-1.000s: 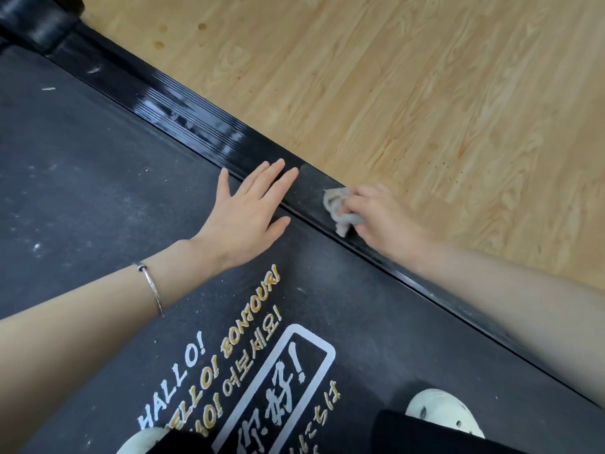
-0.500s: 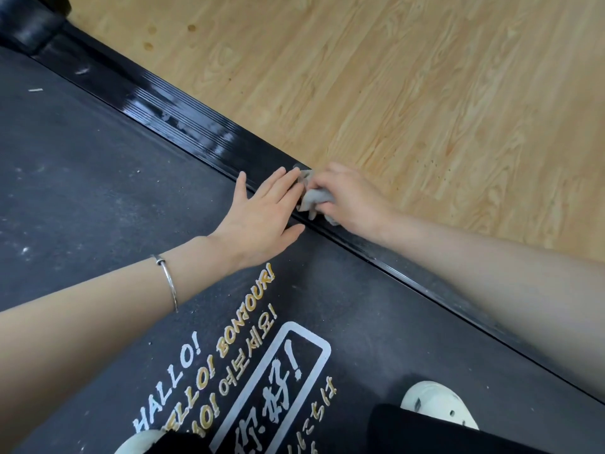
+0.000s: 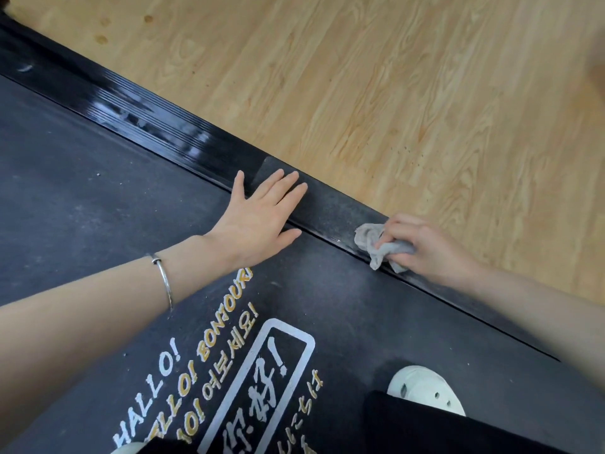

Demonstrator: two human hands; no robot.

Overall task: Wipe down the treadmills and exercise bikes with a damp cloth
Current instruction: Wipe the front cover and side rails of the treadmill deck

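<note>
Head cam: right hand [image 3: 429, 253] gripping grey cloth [image 3: 373, 240] slid back along treadmill side rail [image 3: 330, 208], away from flat-spread left hand [image 3: 258, 217]; wiping continued.

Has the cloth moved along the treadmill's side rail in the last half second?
Yes. The cloth slid down the side rail toward the person, away from its glossy ribbed section.

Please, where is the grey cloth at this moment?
In the head view, the grey cloth is bunched in the right hand and lies on the treadmill's black side rail. It is to the right of the flat left hand, next to the wooden floor.
</note>
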